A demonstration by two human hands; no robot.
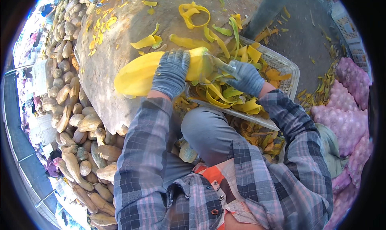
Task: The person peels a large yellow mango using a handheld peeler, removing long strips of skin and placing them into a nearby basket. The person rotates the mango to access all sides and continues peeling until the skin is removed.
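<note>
My left hand (171, 74), in a grey striped knit glove, grips a long yellow squash (135, 74) from above. The flesh shows bright yellow along most of its length, and the squash lies tilted across the edge of a board and a crate. My right hand (248, 77), gloved alike, is closed around the handle of a peeler (223, 65) at the squash's right end. The peeler's head is blurred against the squash. Below that end, a white plastic crate (293, 71) holds a heap of yellow and green peel strips (250, 106).
A worn board (111, 67) with scattered peels lies ahead. Unpeeled squashes (87, 121) are piled at the left. Pink net sacks (340, 115) of round produce line the right. A thick post (265, 16) rises behind the crate. My bent knee (208, 130) is close below.
</note>
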